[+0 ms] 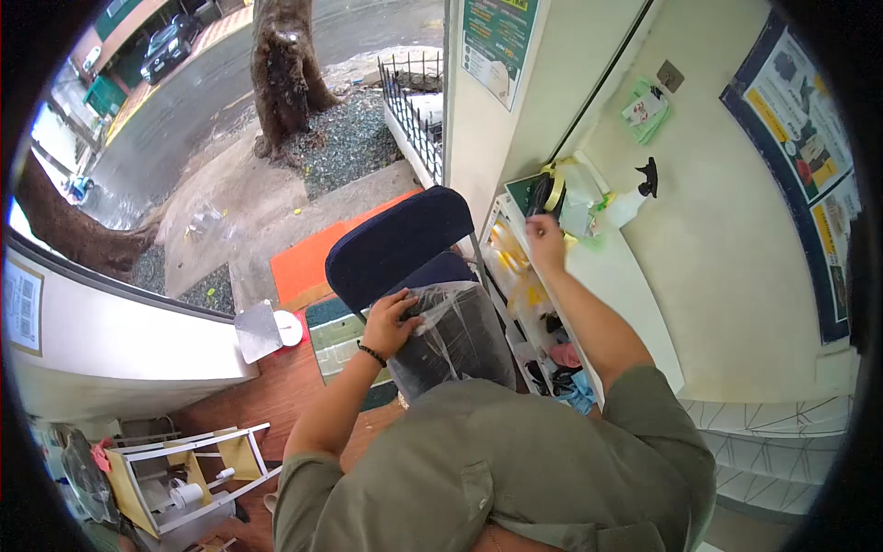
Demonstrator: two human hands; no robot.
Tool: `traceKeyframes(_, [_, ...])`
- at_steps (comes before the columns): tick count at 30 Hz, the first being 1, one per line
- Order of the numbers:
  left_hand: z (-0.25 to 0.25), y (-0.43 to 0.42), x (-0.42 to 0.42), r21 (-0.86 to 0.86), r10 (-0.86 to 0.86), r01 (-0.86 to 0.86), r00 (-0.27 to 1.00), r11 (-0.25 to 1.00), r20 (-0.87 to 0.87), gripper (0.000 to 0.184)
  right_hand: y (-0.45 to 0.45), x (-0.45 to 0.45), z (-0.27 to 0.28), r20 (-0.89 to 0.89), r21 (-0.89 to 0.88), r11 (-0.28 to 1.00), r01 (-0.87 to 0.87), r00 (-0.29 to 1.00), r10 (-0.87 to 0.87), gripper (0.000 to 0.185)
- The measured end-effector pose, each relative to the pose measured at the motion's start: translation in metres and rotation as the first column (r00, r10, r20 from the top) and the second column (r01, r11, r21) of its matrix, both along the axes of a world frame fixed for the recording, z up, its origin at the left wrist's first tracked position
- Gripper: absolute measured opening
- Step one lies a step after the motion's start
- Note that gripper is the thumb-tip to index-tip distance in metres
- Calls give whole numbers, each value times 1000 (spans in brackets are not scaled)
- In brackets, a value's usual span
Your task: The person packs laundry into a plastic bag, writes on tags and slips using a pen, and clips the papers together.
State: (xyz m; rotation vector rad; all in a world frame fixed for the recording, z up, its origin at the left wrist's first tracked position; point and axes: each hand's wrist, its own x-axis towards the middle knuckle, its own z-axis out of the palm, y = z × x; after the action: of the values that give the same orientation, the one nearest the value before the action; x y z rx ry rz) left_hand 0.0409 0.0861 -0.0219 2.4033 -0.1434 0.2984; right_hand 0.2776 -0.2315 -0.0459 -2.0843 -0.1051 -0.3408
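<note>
A dark, boxy bundle in clear plastic (451, 340) rests in front of me on the seat of a dark blue padded chair (400, 244). My left hand (391, 322) grips its upper left edge, fingers curled over the plastic. Out to the right, my right hand (545, 241) is at the far end of a white shelf top, its fingers closed beside a black object (541, 198). A yellowish ring, like a tape roll (556, 191), sits against that object. What the right fingers hold, if anything, is hidden.
A white spray bottle (630, 204) with a black trigger stands on the white shelf top (635, 304). Bags and cloths fill the shelves below. An orange mat (313, 262) and green mat (336, 340) lie by the doorway. At lower left is a white-framed rack (198, 446).
</note>
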Motion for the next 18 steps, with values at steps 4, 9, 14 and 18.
traceKeyframes(4, [-10,-10,-1,-29,26,-25,999,999,42,39,-42,46,-3,-265,-264,884,386,852,-451,31])
traceKeyframes(9, [0,-23,-13,29,39,-40,998,999,55,40,-46,75,-21,-571,83,929,360,781,-251,34])
traceKeyframes(14, [7,-32,-26,19,47,-48,996,999,75,39,-24,63,6,-426,329,818,471,848,-316,28])
traceKeyframes(18, [10,-35,-32,14,51,-52,992,999,114,37,-16,15,-3,-262,219,870,441,886,-383,38])
